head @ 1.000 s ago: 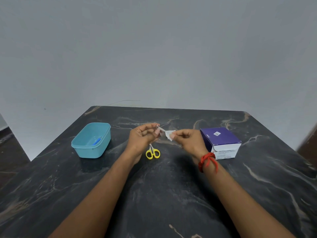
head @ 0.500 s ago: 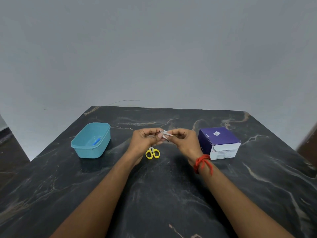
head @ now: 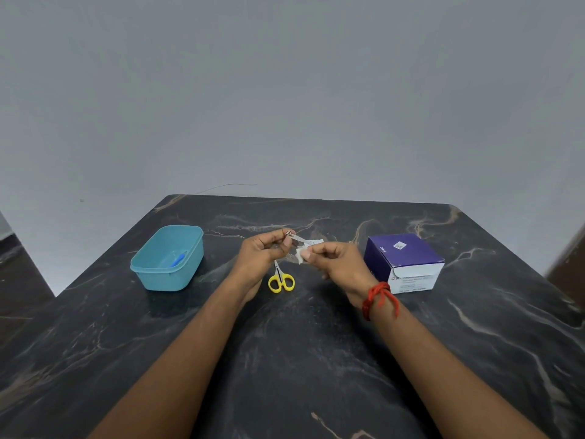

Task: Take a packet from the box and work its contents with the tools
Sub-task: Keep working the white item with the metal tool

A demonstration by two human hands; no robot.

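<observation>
A small white packet (head: 306,245) is held in the air between both hands above the table's middle. My left hand (head: 264,253) pinches its left end, where a small metal tool tip shows at the fingertips. My right hand (head: 335,261) pinches the packet's right part, which looks peeled apart into a strip and a flap. Yellow-handled scissors (head: 281,280) lie on the black marble table (head: 300,359) just below the hands. The purple and white box (head: 403,263) sits shut to the right of my right hand.
A teal plastic tub (head: 167,258) with a small blue item inside stands at the left. The table's back edge meets a plain grey wall. A red thread is tied on my right wrist.
The hands came together half a second ago and have now drawn slightly apart again, stretching the packet between them. Scissors, box and tub have not moved.
</observation>
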